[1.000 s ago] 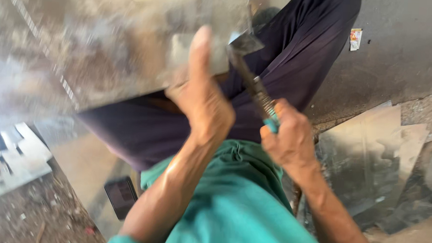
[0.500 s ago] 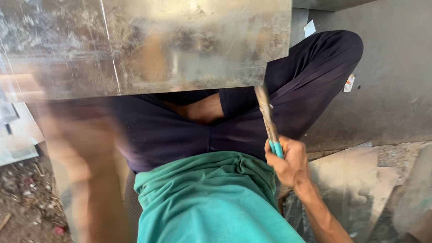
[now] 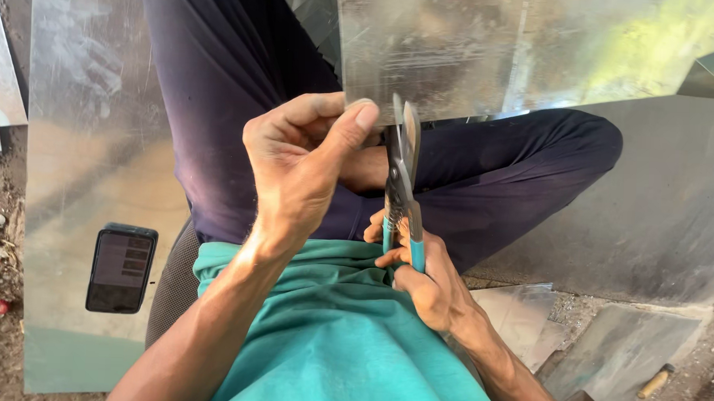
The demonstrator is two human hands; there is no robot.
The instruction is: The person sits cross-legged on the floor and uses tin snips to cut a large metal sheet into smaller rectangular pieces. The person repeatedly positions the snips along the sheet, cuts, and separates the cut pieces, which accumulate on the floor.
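Snips (image 3: 402, 166) bite metal sheet (image 3: 520, 52); left hand (image 3: 303, 163) hides the cut.

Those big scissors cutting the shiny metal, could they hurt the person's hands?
Possibly. The left hand pinches the metal sheet right beside the snips, so a slip might nick its fingertips. The sheet's bare cut edge could slice skin, and it hangs over the lap, where it might drop. The right hand squeezes the teal handles, which could pinch.
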